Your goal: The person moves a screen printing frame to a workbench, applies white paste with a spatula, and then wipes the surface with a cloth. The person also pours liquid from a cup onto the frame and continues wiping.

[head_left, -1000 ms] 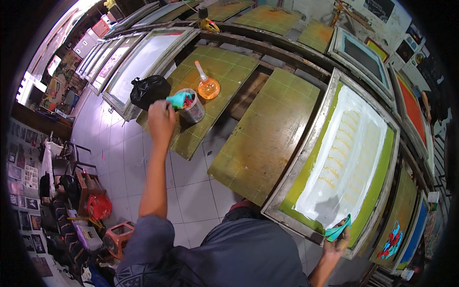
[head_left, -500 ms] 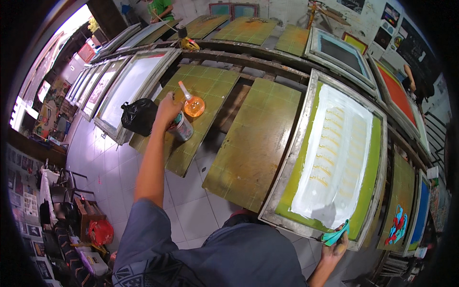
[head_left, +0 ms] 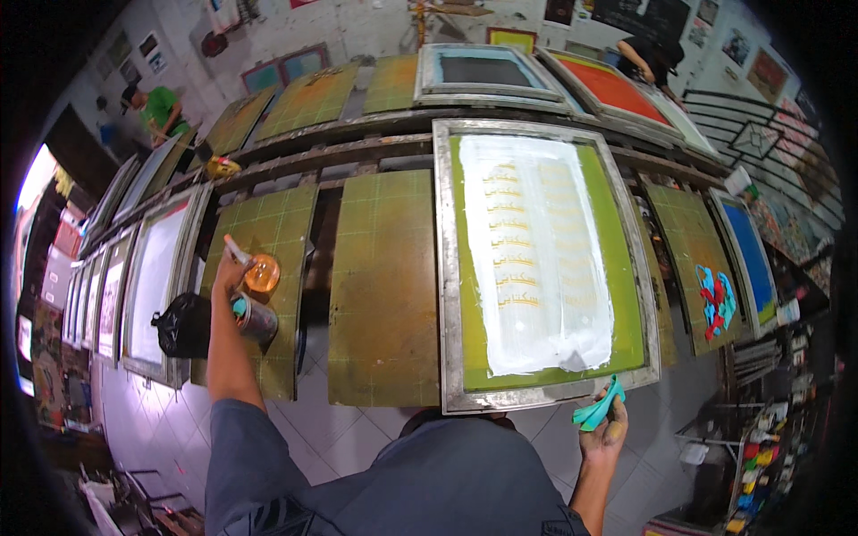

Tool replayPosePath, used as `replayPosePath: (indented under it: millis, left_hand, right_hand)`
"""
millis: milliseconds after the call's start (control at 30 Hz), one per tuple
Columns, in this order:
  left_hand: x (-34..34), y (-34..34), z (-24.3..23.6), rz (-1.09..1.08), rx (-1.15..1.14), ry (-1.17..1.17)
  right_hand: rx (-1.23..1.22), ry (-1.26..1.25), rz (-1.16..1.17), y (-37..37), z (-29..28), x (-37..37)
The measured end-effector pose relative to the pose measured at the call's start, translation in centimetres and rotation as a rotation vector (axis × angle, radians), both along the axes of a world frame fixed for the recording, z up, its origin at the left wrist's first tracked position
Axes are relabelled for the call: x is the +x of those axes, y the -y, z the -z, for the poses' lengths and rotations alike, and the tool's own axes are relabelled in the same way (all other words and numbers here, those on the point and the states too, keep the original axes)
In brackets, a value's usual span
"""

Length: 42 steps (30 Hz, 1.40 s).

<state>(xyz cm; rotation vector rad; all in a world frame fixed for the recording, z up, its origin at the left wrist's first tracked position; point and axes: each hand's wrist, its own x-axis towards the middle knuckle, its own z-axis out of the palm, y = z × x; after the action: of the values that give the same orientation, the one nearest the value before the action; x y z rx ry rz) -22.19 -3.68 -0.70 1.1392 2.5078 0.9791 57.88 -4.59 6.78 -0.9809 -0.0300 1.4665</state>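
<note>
- The right hand (head_left: pixel 608 422) pinches a folded green cloth (head_left: pixel 593 413) between thumb and fingers, probably to keep it gathered; the cloth's long axis slants from the fingertips down to the hand's left.
- Just beyond that hand lies a large framed screen (head_left: pixel 446 268), its long axis running away from the body; white paste (head_left: pixel 542 268) covers its middle.
- The left hand (head_left: pixel 231 273) is at the neck of an orange round bottle (head_left: pixel 263 273), the slim part likely being easiest to grasp. Whether its fingers close fully I cannot tell.
- The bottle's neck points away and leftward past that hand, its bulb just to the hand's right, over the green gridded counter (head_left: pixel 279 219).
- A clear cup (head_left: pixel 260 320) stands just nearer the body, perhaps kept there for easy reach; a black bag (head_left: pixel 182 326) is beside the left forearm.
- Far beyond both hands, a person in green (head_left: pixel 161 109) leans forward.
</note>
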Motion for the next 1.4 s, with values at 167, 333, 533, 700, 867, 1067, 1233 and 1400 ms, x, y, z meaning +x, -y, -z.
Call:
replayPosePath:
  millis: [167, 333, 533, 700, 867, 1067, 1233, 1400]
  left_hand:
    - [-0.6, -0.8, -0.7, 0.090, 0.127, -0.107]
    - [4.3, -3.8, -5.2, 0.070, 0.305, 0.193]
    - [21.2, -11.3, -10.7, 0.388, 0.409, 0.478]
    - [34.0, -19.7, -10.4, 0.579, 0.245, 0.750]
    - [41.6, -28.3, -9.8, 0.477, 0.138, 0.705]
    - [44.7, -33.7, -8.7, 0.404, 0.051, 0.563]
    - [47.7, -35.4, -8.5, 0.387, 0.089, 0.652]
    - [51.8, -36.7, -8.7, 0.394, 0.059, 0.692]
  right_hand:
    - [0.015, -0.008, 0.033, -0.2, 0.5, 0.1]
    - [0.045, -0.031, 0.050, -0.3, -0.4, 0.4]
    - [0.028, -0.025, 0.038, -0.7, -0.7, 1.5]
    - [0.066, -0.033, -0.004, -0.8, -0.6, 4.6]
    - [0.050, -0.030, 0.072, -0.2, -1.0, 10.6]
    - [0.024, 0.040, 0.172, 0.3, 0.1, 18.0]
    - [0.009, 0.082, 0.162, -0.9, 0.0, 22.5]
    - [0.041, 0.088, 0.140, -2.7, 0.2, 25.7]
